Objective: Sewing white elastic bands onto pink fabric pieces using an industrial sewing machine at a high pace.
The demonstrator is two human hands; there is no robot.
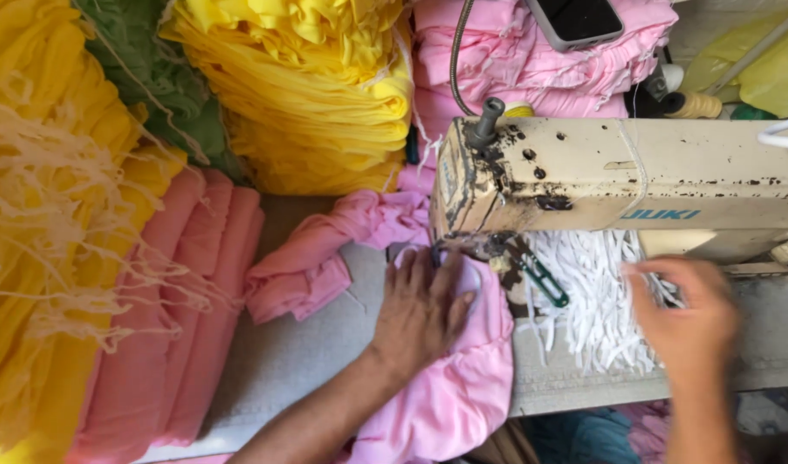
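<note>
You get soft, bright daylight here, and it falls evenly from above. The yellow cloth stacks almost glow, and their folds are hard to see in the brightest spots. Shadows are small and soft, with a dark patch under the sewing machine. Your right hand is smeared with blur. Your left hand looks sharp. The loose threads at the left edge look a little fuzzy.

One head-worn camera looks steeply down from close above the sewing machine and its table. Fabric stacks fill the frame's left and top
</note>
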